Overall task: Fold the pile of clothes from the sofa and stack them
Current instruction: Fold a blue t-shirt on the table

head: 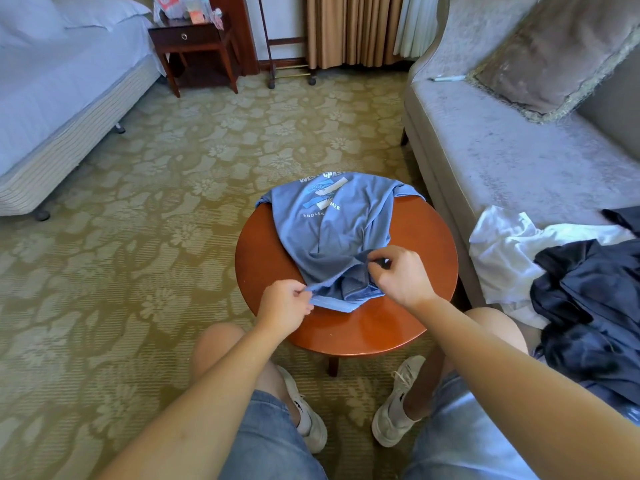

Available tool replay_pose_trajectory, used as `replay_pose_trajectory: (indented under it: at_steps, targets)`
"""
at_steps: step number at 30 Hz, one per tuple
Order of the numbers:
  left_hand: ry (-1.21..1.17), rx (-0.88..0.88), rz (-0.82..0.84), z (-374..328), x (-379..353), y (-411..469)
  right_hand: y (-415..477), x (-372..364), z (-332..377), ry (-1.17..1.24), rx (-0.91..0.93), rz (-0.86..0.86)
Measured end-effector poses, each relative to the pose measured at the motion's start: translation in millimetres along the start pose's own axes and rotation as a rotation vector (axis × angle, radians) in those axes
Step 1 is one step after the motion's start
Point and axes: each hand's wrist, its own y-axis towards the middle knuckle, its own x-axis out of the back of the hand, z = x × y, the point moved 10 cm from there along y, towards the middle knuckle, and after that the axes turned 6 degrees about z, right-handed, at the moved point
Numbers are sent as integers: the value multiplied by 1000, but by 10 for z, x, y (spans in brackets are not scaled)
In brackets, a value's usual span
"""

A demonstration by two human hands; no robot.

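We begin with the sofa (502, 168), which fills the right side of the view; on its near seat lies the unfolded pile (561, 271), a dark navy garment (588, 299) heaped over a white garment (502, 247), both crumpled; a cushion (554, 53) leans against the backrest further along. In front of our knees stands the round wooden tabletop (415, 237), just beside the sofa; the blue T-shirt (332, 230) lies on it print side up, its far end drooping over the far rim and its near end bunched into loose folds. Our left hand (285, 306) pinches the near hem (334, 304) at its left corner between thumb and fingers; our right hand (398, 275) is curled round a gathered fold of the same shirt at the near right; both hands grip cloth, neither is empty. We judge the shirt light, thin and limp; it will sag and wrinkle wherever it is unsupported, and it should slide easily on the polished wood, so a tug at one corner may drag the whole piece; we think the best hold is at the two hem corners, drawn apart to take out the bunching before any fold is laid. No folded stack shows, so we judge the task near its beginning.
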Motion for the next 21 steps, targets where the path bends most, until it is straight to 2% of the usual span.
replay_pose_trajectory:
  at_steps: [4,8,13,18,21]
  targets:
    - [-716,119,-56,56,347,47,44,543,-163,124,-114,-234]
    - [-984,65,-196,-99,978,106,157,991,-455,163,-242,-304]
    - [-1050,-18,-456,-400,1843,133,182,1499,-612,68,-332,-345]
    - [-1023,-76,-590,-747,2440,7,248,1892,-335,438,-247,-294]
    - [-1006,-121,-620,-892,2572,-109,184,2130,7,477,-155,-254]
